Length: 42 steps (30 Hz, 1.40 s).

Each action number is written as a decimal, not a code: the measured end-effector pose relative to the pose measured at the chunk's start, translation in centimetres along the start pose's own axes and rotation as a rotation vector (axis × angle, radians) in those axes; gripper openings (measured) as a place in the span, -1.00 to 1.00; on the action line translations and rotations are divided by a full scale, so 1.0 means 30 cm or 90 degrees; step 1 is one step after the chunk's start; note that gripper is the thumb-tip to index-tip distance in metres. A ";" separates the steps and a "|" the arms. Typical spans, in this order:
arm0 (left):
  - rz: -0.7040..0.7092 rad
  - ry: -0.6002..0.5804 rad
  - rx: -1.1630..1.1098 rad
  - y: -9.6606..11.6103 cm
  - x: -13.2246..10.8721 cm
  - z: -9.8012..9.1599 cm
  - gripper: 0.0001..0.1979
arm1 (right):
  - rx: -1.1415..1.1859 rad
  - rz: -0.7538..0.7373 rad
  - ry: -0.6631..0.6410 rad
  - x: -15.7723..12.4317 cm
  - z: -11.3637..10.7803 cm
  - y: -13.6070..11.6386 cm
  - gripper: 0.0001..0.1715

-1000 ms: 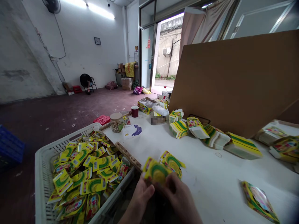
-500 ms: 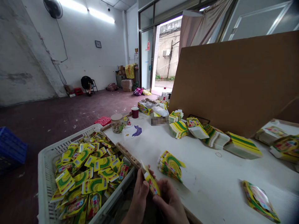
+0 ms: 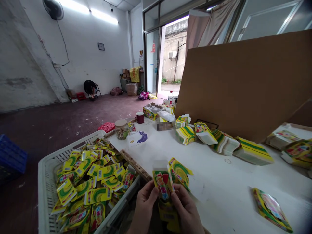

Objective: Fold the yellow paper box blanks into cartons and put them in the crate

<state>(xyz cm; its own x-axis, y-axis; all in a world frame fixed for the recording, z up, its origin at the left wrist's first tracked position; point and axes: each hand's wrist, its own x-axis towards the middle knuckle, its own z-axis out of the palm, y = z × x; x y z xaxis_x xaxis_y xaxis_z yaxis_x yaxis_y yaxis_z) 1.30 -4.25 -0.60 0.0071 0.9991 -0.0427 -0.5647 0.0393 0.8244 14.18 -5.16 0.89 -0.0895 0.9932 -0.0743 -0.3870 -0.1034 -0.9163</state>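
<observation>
Between my two hands is a small yellow-green printed carton (image 3: 162,185), with its white flap pointing away from me. My left hand (image 3: 145,204) pinches the carton's left edge between thumb and fingers. On the opposite edge, my right hand (image 3: 186,206) grips a raised side panel. Just behind it lies a small pile of similar flat cartons (image 3: 180,172) on the white table (image 3: 214,191). To the left, a white plastic basket (image 3: 45,182) holds many folded yellow cartons (image 3: 98,191). The lower end of the held carton is dark and partly hidden.
Several stacks of flat cartons (image 3: 224,143) line the table before a large cardboard sheet (image 3: 243,87). A carton with a shiny front (image 3: 273,208) lies at right. A lidded jar (image 3: 121,130) and a dark red mug (image 3: 139,117) stand farther back. A blue crate (image 3: 12,154) sits at left.
The carton has turned from edge-on so its printed face now shows, and its panels are spread apart. Both hands have shifted and hold opposite edges.
</observation>
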 end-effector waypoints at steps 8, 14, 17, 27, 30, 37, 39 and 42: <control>-0.025 0.016 0.080 0.027 0.012 0.001 -0.68 | -0.023 -0.004 -0.025 -0.003 0.001 0.030 -0.65; -0.039 0.000 0.109 0.032 0.012 -0.004 -0.66 | 0.022 -0.012 0.036 -0.002 0.006 0.048 -0.63; -0.024 -0.018 0.116 0.032 0.013 -0.008 -0.66 | 0.057 -0.006 0.034 -0.011 0.007 0.055 -0.61; -0.034 -0.034 0.077 0.038 0.005 -0.010 -0.68 | 0.008 -0.030 -0.057 -0.029 -0.016 0.064 -0.57; -0.031 -0.028 0.079 0.039 0.001 -0.010 -0.69 | -0.018 -0.047 -0.015 -0.038 -0.010 0.066 -0.56; -0.031 0.001 0.096 0.035 -0.003 -0.007 -0.69 | -0.167 -0.098 -0.093 -0.026 -0.014 0.044 -0.55; -0.025 0.023 0.111 0.028 -0.004 -0.010 -0.68 | -0.182 -0.091 -0.065 -0.019 -0.014 0.049 -0.57; -0.024 0.043 0.125 0.012 -0.002 -0.012 -0.67 | -0.154 -0.059 0.020 -0.014 -0.005 0.064 -0.56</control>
<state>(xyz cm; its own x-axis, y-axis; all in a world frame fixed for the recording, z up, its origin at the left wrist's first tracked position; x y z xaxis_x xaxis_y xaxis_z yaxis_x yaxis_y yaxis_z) 0.81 -4.29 -0.49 -0.0336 0.9935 -0.1085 -0.3938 0.0867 0.9151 13.62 -5.76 -0.89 -0.0336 0.9994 0.0053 -0.1607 -0.0002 -0.9870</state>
